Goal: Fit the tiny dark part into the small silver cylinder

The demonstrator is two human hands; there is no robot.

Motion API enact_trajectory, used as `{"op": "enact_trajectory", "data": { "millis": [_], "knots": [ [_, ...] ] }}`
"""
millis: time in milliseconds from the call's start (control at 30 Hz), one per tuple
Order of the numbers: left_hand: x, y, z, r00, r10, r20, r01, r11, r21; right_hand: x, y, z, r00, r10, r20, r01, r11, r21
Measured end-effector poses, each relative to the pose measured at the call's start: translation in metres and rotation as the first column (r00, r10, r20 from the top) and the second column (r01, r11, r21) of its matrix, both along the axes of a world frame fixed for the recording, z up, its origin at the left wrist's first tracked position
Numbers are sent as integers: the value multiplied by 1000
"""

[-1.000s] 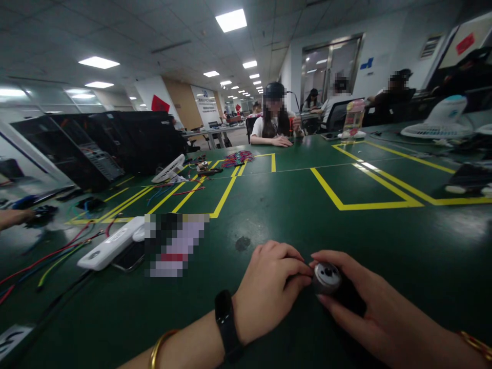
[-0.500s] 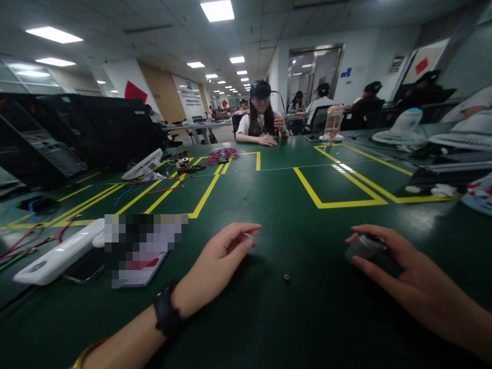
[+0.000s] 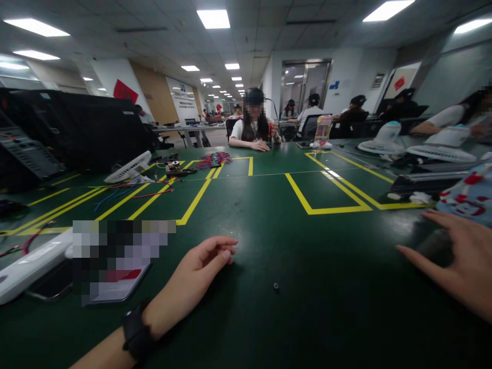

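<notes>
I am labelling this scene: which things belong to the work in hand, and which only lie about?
In hand: left hand; right hand, spread over a blurred grey object; small black part on the table between them.
Lying about: white power strip, phone, white fan, coloured wires, bottle.

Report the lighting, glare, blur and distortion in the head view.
Head view: ceiling panels light the room evenly, throwing soft glare on the green table; wide-angle bending curves the edges; the right hand is motion-blurred, the left hand sharper; the small black part casts almost no shadow.
</notes>
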State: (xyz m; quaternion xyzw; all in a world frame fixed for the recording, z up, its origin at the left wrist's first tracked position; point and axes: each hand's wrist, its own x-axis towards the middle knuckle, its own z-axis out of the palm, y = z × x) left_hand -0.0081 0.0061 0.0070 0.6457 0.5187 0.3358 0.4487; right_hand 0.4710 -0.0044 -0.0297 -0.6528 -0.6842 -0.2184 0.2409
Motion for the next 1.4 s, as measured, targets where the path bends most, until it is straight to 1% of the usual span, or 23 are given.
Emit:
{"op": "enact_trajectory", "data": {
  "millis": [67, 133, 167, 200, 267, 333, 367, 467, 533, 667, 767, 933, 1033, 1100, 1167, 1267, 1333, 1400],
  "knots": [
    [0, 0, 0, 1000, -2, -16, 2, 1000, 4, -55, -6, 14, 984, 133, 123, -134, 991, 0],
    [0, -1, 0, 1000, 0, -24, 0, 1000, 2, -105, -11, 25, 937, 292, 190, -286, 956, -61],
    [0, -1, 0, 1000, 0, -24, 0, 1000, 2, -124, -12, 28, 919, 338, 202, -326, 941, -88],
    [0, -1, 0, 1000, -1, -22, 1, 1000, 5, -137, -11, 30, 912, 354, 205, -339, 935, -105],
    [-1, 0, -2, 1000, -9, -21, 9, 1000, 15, -146, -4, 31, 929, 316, 192, -299, 947, -116],
    [-2, 1, -4, 1000, -13, -24, 14, 1000, 24, -137, 8, 29, 957, 249, 147, -227, 962, -150],
    [-2, 2, -5, 1000, -14, -27, 15, 1000, 25, -128, 14, 27, 967, 231, 107, -207, 958, -198],
    [-4, 4, -8, 999, -18, -37, 18, 1000, 15, -102, 29, 19, 971, 235, -47, -236, 905, -353],
    [-5, 6, -9, 999, -19, -49, 19, 1000, 0, -91, 33, 14, 969, 227, -101, -248, 891, -381],
    [-8, 8, -12, 998, -18, -67, 17, 1000, -5, -76, 37, 5, 986, 148, -82, -167, 921, -352],
    [-9, 9, -12, 997, -31, -72, 31, 1000, 2, -56, 39, -1, 995, 88, -48, -99, 941, -324],
    [-8, 8, -10, 995, -35, -92, 36, 999, 13, -1, 40, -2, 998, -39, 46, 49, 968, -248],
    [-7, 8, -9, 996, -32, -87, 35, 999, 23, 35, 36, 2, 983, -138, 125, 158, 973, -168],
    [-6, 7, -9, 996, -35, -80, 38, 999, 26, 55, 32, 4, 967, -181, 181, 204, 972, -116],
    [-6, 7, -9, 996, -41, -78, 44, 999, 33, 67, 27, 5, 955, -189, 230, 214, 973, -89],
    [-5, 7, -9, 997, -36, -73, 40, 998, 58, 72, 19, 6, 948, -149, 282, 182, 978, -96],
    [-4, 6, -8, 997, -28, -66, 33, 997, 69, 71, 16, 4, 947, -77, 311, 122, 984, -129],
    [-3, 6, -7, 998, -30, -58, 34, 997, 71, 69, 12, 0, 960, 10, 279, 27, 991, -130]
  ]
}}
